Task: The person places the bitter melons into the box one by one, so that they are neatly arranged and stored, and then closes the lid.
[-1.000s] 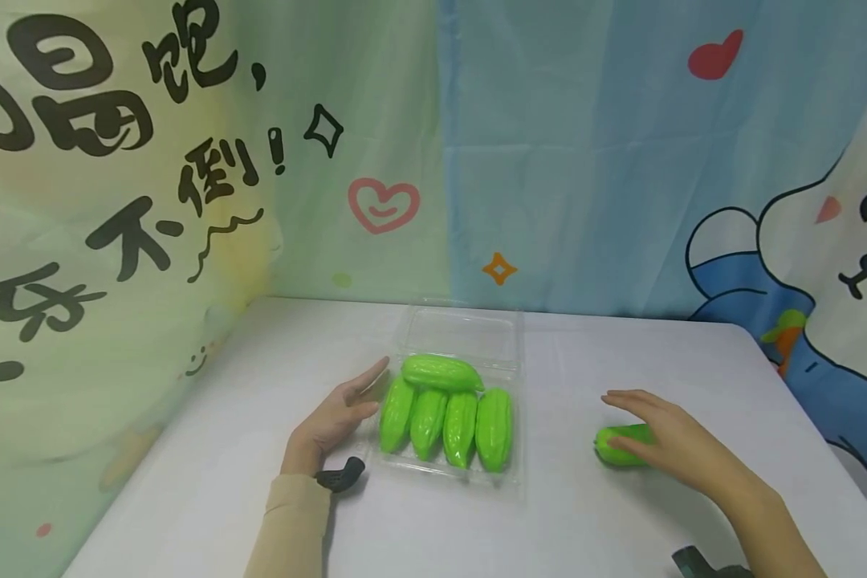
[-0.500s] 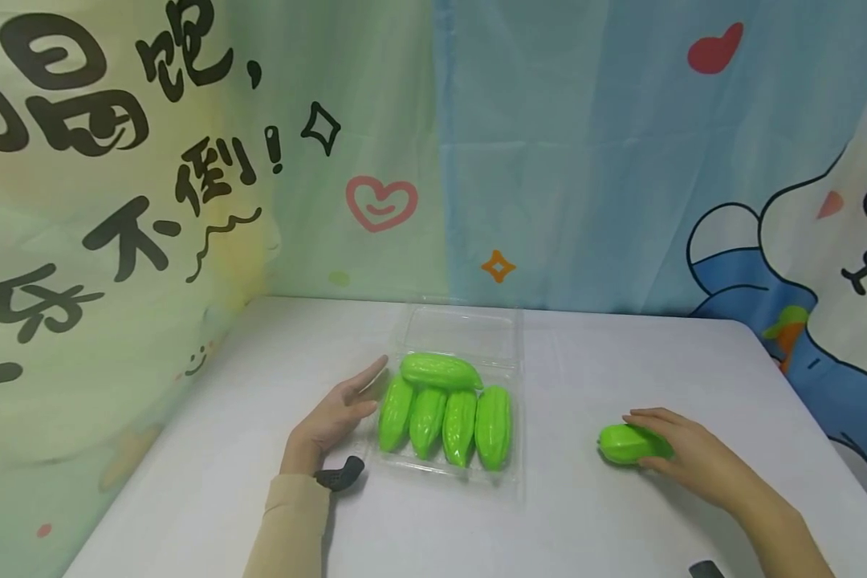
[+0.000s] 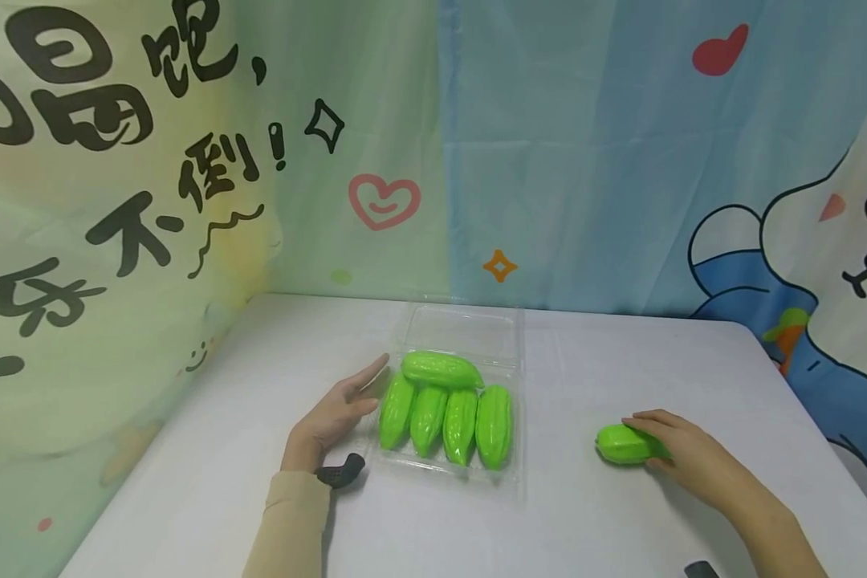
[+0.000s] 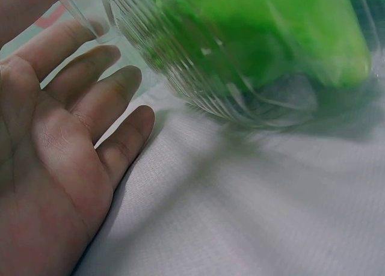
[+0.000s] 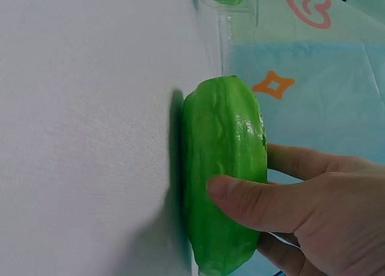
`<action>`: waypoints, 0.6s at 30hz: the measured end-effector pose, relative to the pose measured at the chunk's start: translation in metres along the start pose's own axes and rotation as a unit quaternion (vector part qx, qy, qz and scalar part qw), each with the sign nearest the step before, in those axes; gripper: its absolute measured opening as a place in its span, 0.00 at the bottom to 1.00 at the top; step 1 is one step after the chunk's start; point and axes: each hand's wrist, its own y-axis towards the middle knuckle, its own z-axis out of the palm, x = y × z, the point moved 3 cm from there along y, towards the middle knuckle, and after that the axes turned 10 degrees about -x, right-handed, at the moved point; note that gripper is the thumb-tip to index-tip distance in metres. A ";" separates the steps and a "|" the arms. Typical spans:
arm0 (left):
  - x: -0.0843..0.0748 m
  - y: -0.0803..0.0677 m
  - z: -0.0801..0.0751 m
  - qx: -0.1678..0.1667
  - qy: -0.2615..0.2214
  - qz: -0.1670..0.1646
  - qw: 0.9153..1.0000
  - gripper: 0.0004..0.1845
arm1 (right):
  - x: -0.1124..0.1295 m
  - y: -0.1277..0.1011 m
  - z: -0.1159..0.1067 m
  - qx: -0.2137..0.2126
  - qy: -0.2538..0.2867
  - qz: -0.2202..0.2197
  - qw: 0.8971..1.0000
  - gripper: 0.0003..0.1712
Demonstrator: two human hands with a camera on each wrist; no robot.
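The right hand (image 3: 682, 457) grips a loose green gourd (image 3: 621, 444) that lies on the white tabletop (image 3: 592, 514), well to the right of the clear tray (image 3: 507, 475). In the right wrist view the thumb (image 5: 252, 198) presses across the gourd's upper face and the other fingers wrap behind it, so its far side and part of its end are hidden. The left hand (image 3: 332, 417) lies flat with straight fingers on the tabletop, just beside the tray's left wall; whether the fingertips touch the plastic cannot be told.

The tray holds five green gourds (image 3: 444, 409): four side by side and one laid across their far ends. In the left wrist view they are only a green blur behind the ribbed wall, and the tray's open lid is hard to make out against the backdrop.

Compared with a second ago, the right hand has closed round the loose gourd instead of hovering flat over it. The left hand and tray have not moved.
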 end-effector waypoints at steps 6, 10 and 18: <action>0.001 0.000 0.000 0.003 -0.006 0.003 1.000 0.39 | 0.001 0.001 -0.002 -0.014 0.001 0.004 1.000 0.33; 0.002 0.000 0.000 0.002 -0.007 0.000 1.000 0.39 | 0.003 0.002 -0.004 -0.025 0.006 0.001 1.000 0.32; 0.003 0.001 -0.001 0.010 -0.020 0.000 1.000 0.40 | 0.019 0.011 -0.012 -0.040 0.016 -0.003 0.999 0.34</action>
